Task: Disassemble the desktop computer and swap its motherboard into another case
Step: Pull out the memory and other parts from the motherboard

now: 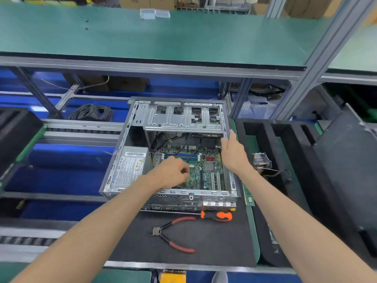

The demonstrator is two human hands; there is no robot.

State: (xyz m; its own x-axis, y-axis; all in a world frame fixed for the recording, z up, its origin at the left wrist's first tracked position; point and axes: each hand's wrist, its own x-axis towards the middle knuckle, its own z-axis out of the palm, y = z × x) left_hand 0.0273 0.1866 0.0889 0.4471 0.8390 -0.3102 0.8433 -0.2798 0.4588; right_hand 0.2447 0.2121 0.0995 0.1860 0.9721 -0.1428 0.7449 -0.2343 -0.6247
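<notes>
open desktop case [122,160] lies on black mat [214,242] on bench, lid off; green motherboard [206,172] inside at case floor, psu [130,168] to its left, drive cage [183,119] raised at far end. left hand [173,172] over board w/ fingers curled, grip looks pinched on sth small, can't tell what; right hand [232,152] fingers straight, resting on case's right wall, gripping nothing. in front of case on mat: orange-handled screwdriver [216,215] and red-handled cutters [171,233], apart from both hands.
</notes>
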